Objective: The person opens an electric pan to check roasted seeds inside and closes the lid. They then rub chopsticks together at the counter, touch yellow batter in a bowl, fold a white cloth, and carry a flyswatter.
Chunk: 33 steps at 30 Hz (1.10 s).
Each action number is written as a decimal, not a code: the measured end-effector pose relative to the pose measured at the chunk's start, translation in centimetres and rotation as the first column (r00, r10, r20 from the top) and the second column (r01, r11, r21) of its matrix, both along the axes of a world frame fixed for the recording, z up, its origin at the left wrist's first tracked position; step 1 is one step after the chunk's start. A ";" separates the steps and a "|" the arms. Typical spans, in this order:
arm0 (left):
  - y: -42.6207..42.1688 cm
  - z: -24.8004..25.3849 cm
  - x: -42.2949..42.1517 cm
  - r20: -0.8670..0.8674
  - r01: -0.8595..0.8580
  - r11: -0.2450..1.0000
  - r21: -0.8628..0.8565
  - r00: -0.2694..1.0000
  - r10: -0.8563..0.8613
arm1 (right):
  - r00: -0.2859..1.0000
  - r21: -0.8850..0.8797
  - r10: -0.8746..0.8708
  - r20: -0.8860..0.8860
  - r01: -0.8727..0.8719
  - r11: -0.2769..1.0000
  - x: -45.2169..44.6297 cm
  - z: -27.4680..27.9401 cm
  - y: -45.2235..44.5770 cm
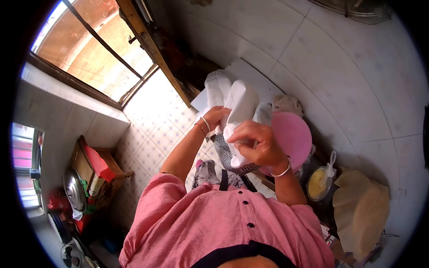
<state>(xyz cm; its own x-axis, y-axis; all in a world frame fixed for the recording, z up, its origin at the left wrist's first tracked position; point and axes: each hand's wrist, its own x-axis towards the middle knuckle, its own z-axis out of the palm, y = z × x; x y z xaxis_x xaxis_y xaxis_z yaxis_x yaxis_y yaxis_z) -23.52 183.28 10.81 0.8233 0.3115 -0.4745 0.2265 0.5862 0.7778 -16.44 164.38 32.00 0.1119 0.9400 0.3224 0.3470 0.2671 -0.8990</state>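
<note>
A bunched white cloth [241,99] is in front of me above a white tabletop, its exact kind unclear. My left hand [217,118] grips its left side, the fingertips partly hidden in the folds. My right hand [260,142] is closed, thumb and fingers pinching the near edge of the same cloth, part of which hangs below the fingers. Another white piece of fabric [217,85] lies just behind; whether it is joined to the held one I cannot tell. A grey cloth [263,114] is beside it, and a black-and-white checked fabric [223,151] shows underneath.
A pink basin [298,136] stands right of my hands on the white tabletop [259,82] by the tiled wall. Further right are a bag-wrapped bowl with yellow contents [318,184] and brown paper [364,207]. A wooden table [105,156] and an open doorway are left.
</note>
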 end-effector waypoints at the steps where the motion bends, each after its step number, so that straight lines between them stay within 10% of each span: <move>1: 0.7 0.8 -0.2 0.015 0.025 0.999 -0.020 1.000 -0.025 | 0.998 -0.050 0.023 -0.056 -0.026 0.998 -0.4 0.1 0.1; 8: 9.4 11.5 -4.7 0.441 -0.210 0.836 -0.507 0.770 0.461 | 0.935 -0.088 0.141 -0.327 -0.179 0.980 -3.7 -1.1 2.2; 10: 12.3 15.0 -7.0 0.579 -0.117 0.870 -0.478 0.703 0.413 | 0.757 -0.282 0.172 -0.631 -0.430 0.858 -4.7 -2.5 3.7; 11: 13.4 16.3 -8.0 0.605 -0.155 0.880 -0.449 0.672 0.427 | 0.888 -0.304 0.151 -0.434 -0.302 0.904 -4.7 -3.3 4.9; 16: 12.5 25.1 -9.5 0.710 -0.346 0.929 -0.130 0.622 0.331 | 0.822 -0.119 -0.173 -0.542 0.128 0.985 -3.1 -1.8 12.5; 20: 11.7 27.7 -9.3 0.732 -0.394 0.919 0.025 0.633 0.251 | 0.932 0.019 -0.128 -0.339 0.142 0.990 -4.3 1.1 16.3; 28: 13.5 28.8 -10.8 0.774 -0.702 0.655 0.281 0.569 0.279 | 0.894 0.123 -0.378 -0.242 0.415 0.901 -9.9 -0.5 20.6; 33: 14.3 27.8 -12.3 0.791 -0.862 0.465 0.202 0.423 0.441 | 0.946 -0.081 -0.270 -0.177 0.259 0.962 -11.3 -4.0 19.8</move>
<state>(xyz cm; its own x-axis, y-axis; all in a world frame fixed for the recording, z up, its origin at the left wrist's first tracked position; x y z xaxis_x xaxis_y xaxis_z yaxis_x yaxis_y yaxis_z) -35.79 197.62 38.58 0.2120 0.8724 0.4405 -0.6263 -0.2247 0.7465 -27.69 184.15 27.98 0.4116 0.8843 0.2203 0.2251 0.1355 -0.9649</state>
